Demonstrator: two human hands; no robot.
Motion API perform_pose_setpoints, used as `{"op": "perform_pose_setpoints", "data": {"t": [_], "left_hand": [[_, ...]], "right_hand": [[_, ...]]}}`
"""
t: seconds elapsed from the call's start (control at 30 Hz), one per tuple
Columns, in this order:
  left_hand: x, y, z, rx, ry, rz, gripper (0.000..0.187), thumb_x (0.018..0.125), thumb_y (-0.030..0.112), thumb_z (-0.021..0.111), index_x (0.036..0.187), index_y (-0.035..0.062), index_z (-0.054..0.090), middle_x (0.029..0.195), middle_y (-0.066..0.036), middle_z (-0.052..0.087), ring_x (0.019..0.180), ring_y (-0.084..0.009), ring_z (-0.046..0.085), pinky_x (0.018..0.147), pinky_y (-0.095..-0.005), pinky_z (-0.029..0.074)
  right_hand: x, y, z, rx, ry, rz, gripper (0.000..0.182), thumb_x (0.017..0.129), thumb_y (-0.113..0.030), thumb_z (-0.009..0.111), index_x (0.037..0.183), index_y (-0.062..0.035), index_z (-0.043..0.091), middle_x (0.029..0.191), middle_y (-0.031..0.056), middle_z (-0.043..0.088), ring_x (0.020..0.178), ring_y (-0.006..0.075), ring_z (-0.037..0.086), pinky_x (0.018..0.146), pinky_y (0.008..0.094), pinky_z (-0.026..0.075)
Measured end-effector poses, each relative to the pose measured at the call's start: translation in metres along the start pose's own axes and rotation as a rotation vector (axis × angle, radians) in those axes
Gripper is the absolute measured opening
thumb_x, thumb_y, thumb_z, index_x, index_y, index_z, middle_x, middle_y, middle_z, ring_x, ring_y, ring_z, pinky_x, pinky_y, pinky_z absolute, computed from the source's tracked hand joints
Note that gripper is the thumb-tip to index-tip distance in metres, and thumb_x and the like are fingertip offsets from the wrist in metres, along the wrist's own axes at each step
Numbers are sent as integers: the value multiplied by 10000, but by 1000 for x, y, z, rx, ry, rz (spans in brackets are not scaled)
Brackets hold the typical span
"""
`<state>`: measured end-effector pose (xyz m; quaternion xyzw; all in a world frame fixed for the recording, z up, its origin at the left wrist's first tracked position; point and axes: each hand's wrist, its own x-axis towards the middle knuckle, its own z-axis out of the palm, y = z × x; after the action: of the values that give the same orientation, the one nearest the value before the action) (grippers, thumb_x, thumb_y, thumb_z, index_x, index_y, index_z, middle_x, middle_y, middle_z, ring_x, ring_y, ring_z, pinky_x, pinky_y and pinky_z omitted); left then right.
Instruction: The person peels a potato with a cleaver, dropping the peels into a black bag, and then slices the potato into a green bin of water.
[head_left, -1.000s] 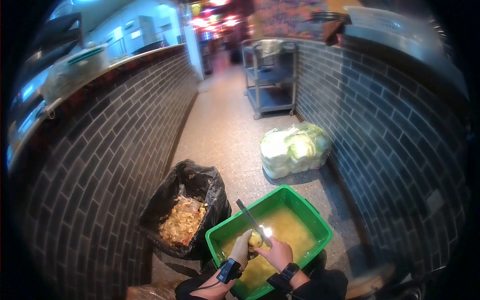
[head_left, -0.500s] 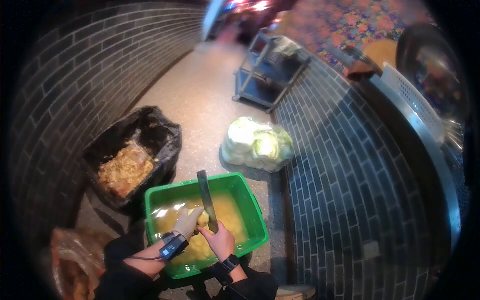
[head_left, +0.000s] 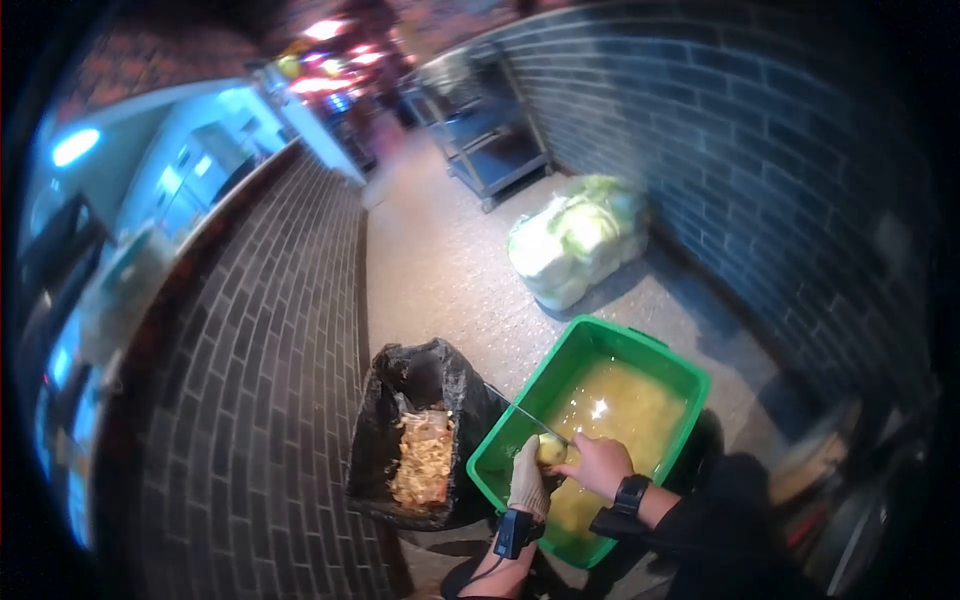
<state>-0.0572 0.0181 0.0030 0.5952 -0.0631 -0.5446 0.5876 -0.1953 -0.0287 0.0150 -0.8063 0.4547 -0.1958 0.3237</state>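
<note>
Over the green tub (head_left: 650, 350), my left hand (head_left: 530, 485) wears a light glove and holds a peeled yellowish potato (head_left: 551, 449). My right hand (head_left: 600, 467), bare, grips a long knife (head_left: 520, 409) whose blade points up and left, past the tub's left rim, and is seen nearly edge-on. The fingers of my right hand are close against the potato. Cloudy yellowish water fills the tub below both hands, with pale pieces under the surface.
Left of the tub stands a bin lined with a black bag (head_left: 372, 425), holding peelings (head_left: 425, 460). A wrapped bundle of cabbages (head_left: 575, 245) lies on the floor beyond the tub. Farther off is a wheeled cart (head_left: 490, 135). Brick walls run along both sides.
The view has swung left and tilted, so the tub and bin appear farther right. The knife blade has turned from broadside to nearly edge-on. Both hands keep hold of the potato and knife.
</note>
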Motion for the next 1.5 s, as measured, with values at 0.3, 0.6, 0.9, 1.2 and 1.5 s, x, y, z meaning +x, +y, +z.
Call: {"op": "perform_pose_setpoints", "data": {"t": [0.3, 0.6, 0.9, 1.2, 1.5], "left_hand": [[5, 2, -12, -4, -192, -30, 347, 936, 397, 570, 1096, 91, 600, 950, -59, 659, 792, -198, 638, 644, -341, 533], [-9, 31, -10, 22, -421, -113, 435, 943, 321, 604, 1277, 82, 460, 1134, -83, 606, 912, -246, 655, 788, -440, 580], [-1, 26, -9, 225, -372, 27, 491, 880, 266, 713, 1227, 52, 439, 1037, -88, 608, 864, -183, 649, 760, -329, 566], [-7, 23, 1, 426, -305, 378, 593, 763, 156, 817, 1260, 49, 512, 1045, -49, 616, 914, -131, 601, 796, -265, 515], [-22, 47, 5, 834, -2, 761, 523, 730, 67, 803, 1185, 37, 549, 1047, -31, 637, 897, -124, 604, 791, -281, 516]], "right_hand": [[-1, 13, 3, -81, -1, -35, 555, 731, -539, 757, 957, -46, 640, 727, 166, 666, 691, 350, 661, 641, 435, 518], [2, 14, -39, -50, -13, -98, 639, 708, -632, 726, 1003, -68, 670, 757, 159, 671, 705, 341, 661, 637, 433, 519], [1, 23, -27, -106, 66, -110, 563, 674, -554, 792, 951, -77, 680, 666, 139, 642, 652, 338, 649, 612, 423, 511], [7, 16, -37, -71, 71, -78, 398, 723, -388, 799, 921, -66, 673, 630, 111, 630, 598, 301, 642, 572, 394, 505], [7, 9, -36, 155, 196, -189, 190, 801, -209, 757, 909, -63, 703, 708, 129, 679, 609, 264, 668, 570, 342, 513]]}}
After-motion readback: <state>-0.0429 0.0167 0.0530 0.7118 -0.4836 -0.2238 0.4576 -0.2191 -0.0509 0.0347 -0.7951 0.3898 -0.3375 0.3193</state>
